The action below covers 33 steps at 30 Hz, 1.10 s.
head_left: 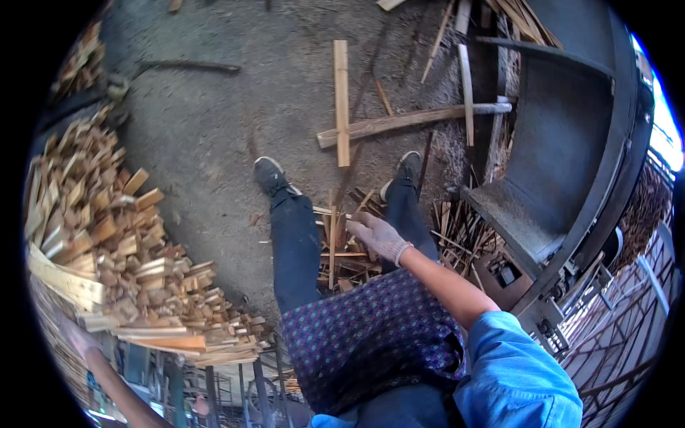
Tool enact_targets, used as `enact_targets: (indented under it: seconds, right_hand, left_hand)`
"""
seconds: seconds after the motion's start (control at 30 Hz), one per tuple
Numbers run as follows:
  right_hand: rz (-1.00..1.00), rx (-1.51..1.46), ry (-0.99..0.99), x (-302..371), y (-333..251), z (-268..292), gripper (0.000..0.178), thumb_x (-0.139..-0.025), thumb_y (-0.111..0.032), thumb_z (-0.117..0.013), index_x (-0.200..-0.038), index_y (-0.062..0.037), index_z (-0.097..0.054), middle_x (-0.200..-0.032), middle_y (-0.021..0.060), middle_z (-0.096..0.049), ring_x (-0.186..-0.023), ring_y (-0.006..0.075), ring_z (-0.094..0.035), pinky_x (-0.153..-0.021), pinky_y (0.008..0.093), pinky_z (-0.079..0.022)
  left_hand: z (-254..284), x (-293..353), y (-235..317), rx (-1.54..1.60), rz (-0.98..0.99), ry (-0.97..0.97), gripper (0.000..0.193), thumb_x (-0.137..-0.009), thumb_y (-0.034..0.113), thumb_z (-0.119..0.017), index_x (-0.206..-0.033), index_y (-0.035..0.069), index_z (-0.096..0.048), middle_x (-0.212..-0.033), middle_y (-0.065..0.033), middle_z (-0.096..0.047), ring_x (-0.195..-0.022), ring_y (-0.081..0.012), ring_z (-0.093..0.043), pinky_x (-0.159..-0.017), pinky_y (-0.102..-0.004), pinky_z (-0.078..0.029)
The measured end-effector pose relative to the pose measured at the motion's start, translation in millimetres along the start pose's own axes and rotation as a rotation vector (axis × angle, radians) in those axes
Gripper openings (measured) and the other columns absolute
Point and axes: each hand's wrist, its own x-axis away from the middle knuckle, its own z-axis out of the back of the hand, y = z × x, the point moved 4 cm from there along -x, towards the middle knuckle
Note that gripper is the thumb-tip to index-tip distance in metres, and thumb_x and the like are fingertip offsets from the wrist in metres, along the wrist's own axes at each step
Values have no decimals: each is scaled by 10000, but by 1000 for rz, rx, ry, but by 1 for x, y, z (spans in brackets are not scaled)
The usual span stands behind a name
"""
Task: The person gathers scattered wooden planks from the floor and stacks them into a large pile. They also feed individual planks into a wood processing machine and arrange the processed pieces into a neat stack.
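My right hand (379,236), in a pale knitted glove, hangs between my knees with its fingers loosely stretched and nothing in them. Thin wood strips (333,246) lie below it on the ground. Far out at the lower left, my left hand (80,338), pale and smeared, is beside a big stack of short wood pieces (135,250). A wider light board (66,279) lies on that stack just above this hand. The left fingers are too blurred to read. A dark patterned apron (371,321) covers my lap.
A straight light slat (341,100) lies across a long rough plank (414,123) on the dusty ground ahead. At right stands a large grey metal machine (564,143) with a chute. Split scraps (457,235) are heaped by its base. A dark stick (189,65) lies farther off.
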Motion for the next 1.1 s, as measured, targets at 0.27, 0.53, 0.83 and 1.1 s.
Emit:
enact_targets:
  seconds: [0.27,0.53,0.83,1.1]
  right_hand:
    - [-191,107,217,-12,121,71,675,-888,-494,-671,-1297,41,-611,-1225,273,-675,-1192,398,-635,-1010,421,-490]
    - [-352,312,706,-128,229,257,701,-873,-429,-697,-1311,85,-510,-1248,336,-633,-1178,465,-621,-1022,463,-495]
    - [-297,330,768,-251,295,481,544,-907,-473,-722,-1076,41,-672,-765,145,-658,-560,220,-611,-621,369,-508]
    - [-25,-333,471,-88,206,247,495,-853,-344,-772,-1129,50,-655,-867,103,-703,-760,184,-660,-698,330,-530]
  left_hand:
    - [-297,345,52,-335,-499,-739,663,-936,266,-706,-1475,-31,-459,-1455,-247,-525,-1375,-336,-488,-1159,-483,-370]
    - [-586,493,-10,-336,-122,-915,796,-881,427,-709,-1423,-107,-477,-1348,-293,-613,-1290,-386,-579,-1113,-391,-397]
    - [-771,492,-31,-218,127,-795,497,-798,371,-767,-1026,-65,-696,-873,-141,-716,-740,-265,-669,-685,-431,-513]
    - [-632,552,78,-280,-134,-1154,365,-914,262,-601,-1121,-38,-595,-810,-180,-663,-773,-302,-659,-725,-441,-507]
